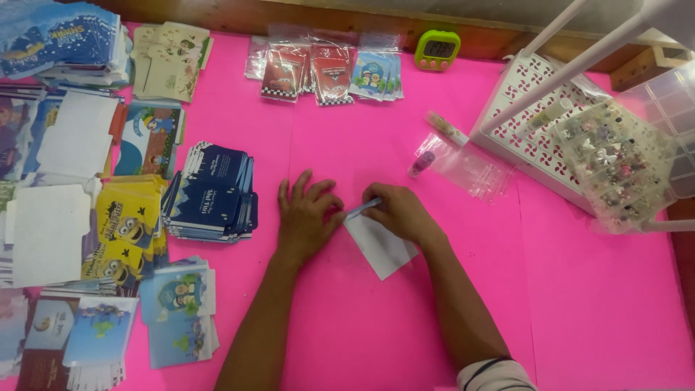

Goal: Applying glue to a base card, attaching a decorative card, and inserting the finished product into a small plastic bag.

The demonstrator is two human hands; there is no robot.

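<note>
Your left hand (305,217) lies flat on the pink table (579,304), fingers spread and holding nothing, its fingertips just beside the upper edge of a white card (381,247). Your right hand (398,212) rests on that same card and pinches its folded blue top edge between thumb and fingers — closed on the card. The card sits near the middle of the table, tilted, its lower corner pointing toward you. To the left, a stack of dark blue cards (213,195) lies near your left hand, with yellow cards (124,224) beyond it. Clear small bags (470,168) lie above your right hand, beside a white tray (521,108).
</note>
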